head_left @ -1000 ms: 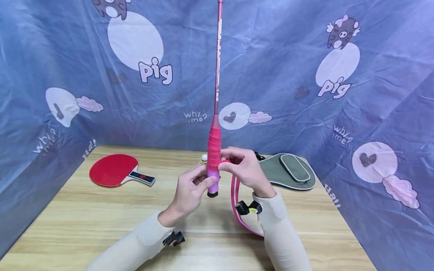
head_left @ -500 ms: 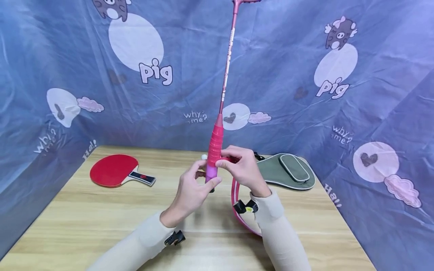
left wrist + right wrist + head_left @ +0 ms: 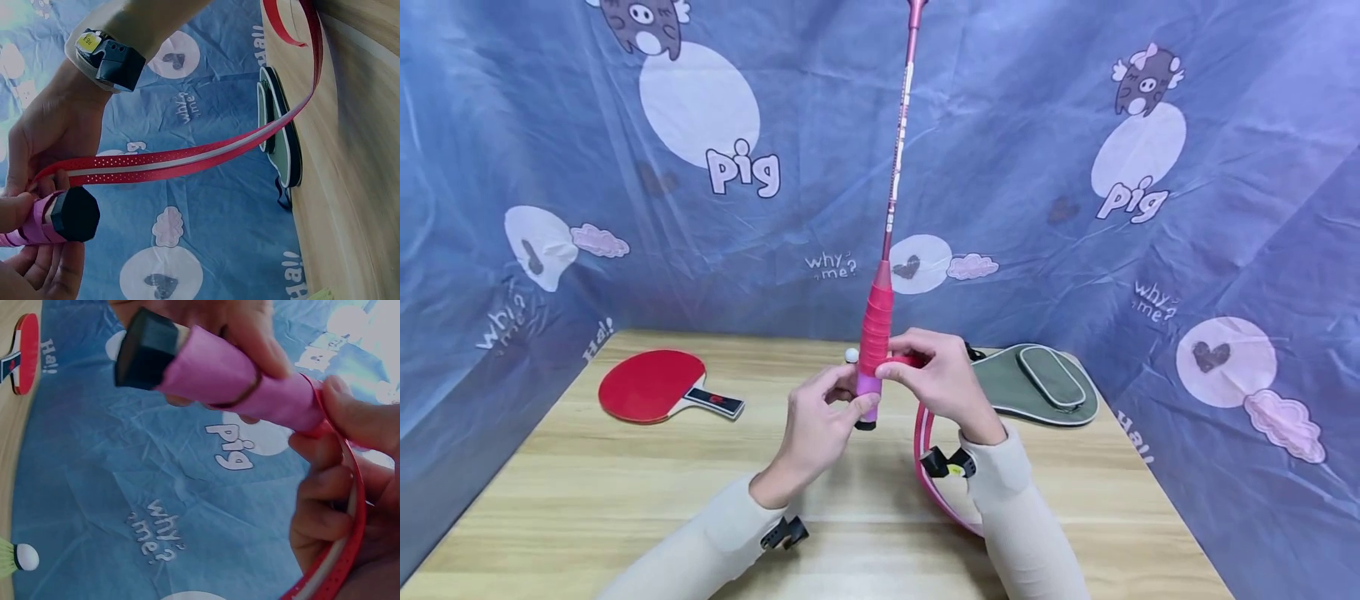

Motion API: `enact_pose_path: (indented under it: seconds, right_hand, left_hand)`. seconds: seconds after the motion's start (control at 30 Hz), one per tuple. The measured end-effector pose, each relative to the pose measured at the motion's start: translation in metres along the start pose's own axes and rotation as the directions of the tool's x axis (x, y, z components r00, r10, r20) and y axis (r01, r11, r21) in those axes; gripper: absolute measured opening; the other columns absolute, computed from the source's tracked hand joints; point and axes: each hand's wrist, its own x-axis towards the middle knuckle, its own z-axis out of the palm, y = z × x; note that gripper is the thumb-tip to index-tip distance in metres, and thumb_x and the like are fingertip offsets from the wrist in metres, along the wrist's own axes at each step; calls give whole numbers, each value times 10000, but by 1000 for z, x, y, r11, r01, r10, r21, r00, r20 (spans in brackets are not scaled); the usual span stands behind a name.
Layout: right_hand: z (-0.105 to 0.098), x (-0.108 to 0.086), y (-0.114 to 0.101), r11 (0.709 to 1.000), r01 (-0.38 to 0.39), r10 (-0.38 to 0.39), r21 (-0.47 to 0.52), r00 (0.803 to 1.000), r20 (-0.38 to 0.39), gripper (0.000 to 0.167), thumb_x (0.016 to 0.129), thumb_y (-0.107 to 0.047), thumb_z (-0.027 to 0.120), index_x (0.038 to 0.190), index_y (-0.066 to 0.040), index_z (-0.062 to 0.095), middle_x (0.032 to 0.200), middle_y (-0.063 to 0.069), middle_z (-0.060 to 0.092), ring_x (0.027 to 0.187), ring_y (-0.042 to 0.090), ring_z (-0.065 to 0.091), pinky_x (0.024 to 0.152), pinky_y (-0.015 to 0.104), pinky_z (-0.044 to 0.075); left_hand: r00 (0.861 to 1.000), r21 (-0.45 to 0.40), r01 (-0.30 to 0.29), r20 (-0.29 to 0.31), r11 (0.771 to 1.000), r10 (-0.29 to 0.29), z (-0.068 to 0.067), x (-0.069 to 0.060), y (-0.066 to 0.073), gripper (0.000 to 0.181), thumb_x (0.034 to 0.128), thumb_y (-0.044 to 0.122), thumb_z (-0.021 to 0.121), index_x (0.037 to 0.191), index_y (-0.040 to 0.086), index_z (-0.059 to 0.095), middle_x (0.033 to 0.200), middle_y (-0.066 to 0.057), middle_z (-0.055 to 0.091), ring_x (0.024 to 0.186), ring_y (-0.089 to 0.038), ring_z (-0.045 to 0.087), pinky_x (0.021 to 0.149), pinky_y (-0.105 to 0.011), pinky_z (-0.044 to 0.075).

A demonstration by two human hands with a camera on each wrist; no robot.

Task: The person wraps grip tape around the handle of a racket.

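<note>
A badminton racket (image 3: 898, 158) is held handle down, tilted slightly right; its head is out of view. Red perforated grip tape (image 3: 876, 329) covers the upper handle in overlapping turns. Below it a purple layer (image 3: 231, 381) shows, ending at a black butt cap (image 3: 147, 350). My left hand (image 3: 820, 421) grips the purple lower part between thumb and fingers. With thumb and fingers my right hand (image 3: 936, 371) pinches the tape where it leaves the handle. From there the loose tape (image 3: 187, 162), with a pale centre strip, hangs in a curve to the table.
A red table tennis bat (image 3: 653, 385) lies at the left of the wooden table (image 3: 662, 475). A green bat case (image 3: 1033, 387) lies at the back right. Behind the handle stands a shuttlecock (image 3: 22, 557), mostly hidden in the head view. Printed blue cloth (image 3: 1000, 167) encloses the table.
The racket tilted right and turned, its head's base briefly showing, then swung back a little. My left fingers shifted on the handle. My right hand keeps its pinch on the tape.
</note>
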Motion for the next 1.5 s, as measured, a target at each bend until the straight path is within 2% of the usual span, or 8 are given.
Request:
enact_pose_path:
  seconds: [0.3, 0.43, 0.63, 0.77, 0.87, 1.0, 1.2, 1.5]
  right_hand:
    - [-14, -1, 1, 986, -41, 20, 162, 992, 127, 198, 841, -39, 803, 1035, -15, 770, 822, 41, 682, 661, 68, 540, 558, 201, 451]
    - [-16, -1, 5, 962, -64, 30, 267, 991, 131, 193, 858, -48, 789, 1025, 42, 749, 873, -13, 719, 718, 71, 601, 625, 209, 516]
    - [-12, 1, 7, 915, -125, 64, 383, 984, 167, 385, 878, -178, 791, 1095, 126, 698, 961, -81, 751, 840, 72, 661, 737, 215, 558]
    - [-9, 2, 7, 925, -87, 42, 369, 991, 128, 349, 875, -148, 791, 1077, 125, 711, 937, -74, 739, 804, 80, 637, 688, 207, 539]
    - [-5, 3, 7, 949, -58, 43, 309, 998, 55, 287, 863, -104, 797, 1067, 88, 735, 895, -77, 713, 730, 67, 579, 608, 185, 481]
    - [2, 2, 8, 976, -60, 66, 209, 998, -23, 235, 838, -77, 813, 1044, 23, 763, 809, -53, 648, 645, 55, 492, 535, 186, 396]
    - [6, -2, 8, 990, -43, 53, 133, 996, -75, 193, 818, -57, 826, 1001, -19, 778, 736, 20, 583, 586, 59, 441, 488, 205, 362]
    - [5, 2, 3, 991, -37, 47, 132, 996, -75, 227, 819, -57, 827, 1039, -31, 776, 747, 46, 601, 598, 75, 463, 501, 207, 376]
  left_hand:
    - [989, -155, 24, 150, 988, 0, -5, 0, 2, 319, 881, 41, 765, 1182, -34, 690, 978, -181, 722, 862, -93, 675, 836, -256, 611]
    - [975, -207, 52, 224, 977, -5, -9, 1, 4, 316, 909, 26, 725, 1212, -46, 670, 994, -212, 720, 886, -72, 669, 823, -239, 602]
    - [961, -243, 34, 275, 970, 35, -11, 3, 3, 310, 943, 17, 676, 1237, -76, 648, 1036, -246, 708, 923, -43, 665, 812, -231, 599]
    - [953, -236, 38, 300, 971, 35, -12, 4, 3, 304, 967, 11, 635, 1257, -82, 635, 1089, -246, 678, 965, -49, 648, 852, -228, 586]
    - [963, -167, 44, 269, 985, 2, -12, 5, 4, 343, 967, 45, 643, 1298, -42, 635, 1112, -194, 670, 973, -69, 639, 886, -237, 571]
    - [987, -6, 34, 158, 999, -33, -10, 4, 4, 480, 883, 161, 786, 1327, 48, 641, 1030, -73, 682, 896, -101, 654, 833, -270, 592]
    - [999, 144, 11, 35, 990, -16, -5, 2, 5, 481, 712, 193, 935, 1125, 101, 705, 870, 17, 668, 757, -78, 648, 696, -229, 591]
    - [999, 173, -47, 36, 984, 41, -2, 2, 8, 498, 702, 152, 938, 1130, 78, 695, 923, 4, 675, 774, -83, 673, 718, -225, 603]
